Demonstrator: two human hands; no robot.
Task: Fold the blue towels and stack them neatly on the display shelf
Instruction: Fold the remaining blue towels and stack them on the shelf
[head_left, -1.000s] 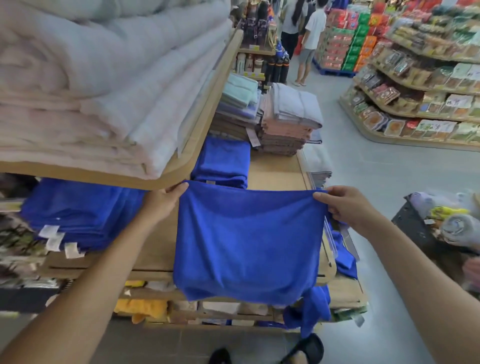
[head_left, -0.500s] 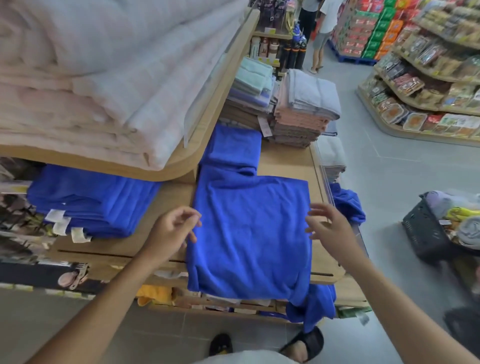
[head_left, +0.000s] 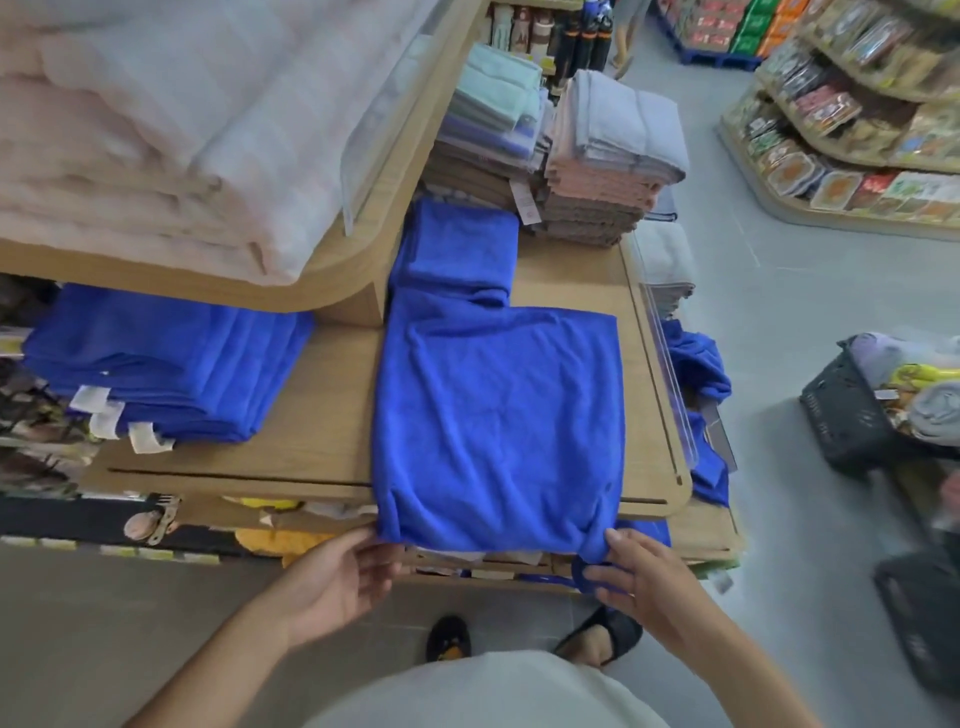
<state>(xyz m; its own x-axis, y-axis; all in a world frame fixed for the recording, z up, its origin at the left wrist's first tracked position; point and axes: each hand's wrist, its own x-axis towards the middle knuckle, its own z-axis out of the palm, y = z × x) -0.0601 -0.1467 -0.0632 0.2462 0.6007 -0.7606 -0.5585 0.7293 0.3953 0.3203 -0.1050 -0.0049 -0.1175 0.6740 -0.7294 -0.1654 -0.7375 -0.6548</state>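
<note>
A soft blue microfibre towel (head_left: 498, 415) is lying flat on the light wooden display shelf (head_left: 311, 447), its near edge hanging over the front. The left hand (head_left: 332, 577) is pinching the near-left corner. The right hand (head_left: 644, 577) is pinching the near-right corner, fingers curling round bunched cloth.

two hands working near: left hand (head_left: 337, 582), right hand (head_left: 641, 579); one spread blue towel (head_left: 498, 415) lying centre; one blue stack (head_left: 171, 369) sitting left.

Blue towel (head_left: 498, 415), seemingly folded, flat across shelf (head_left: 311, 421)

On the shelf (head_left: 311, 447), towel (head_left: 493, 405) lies right of stack (head_left: 171, 364).
</note>
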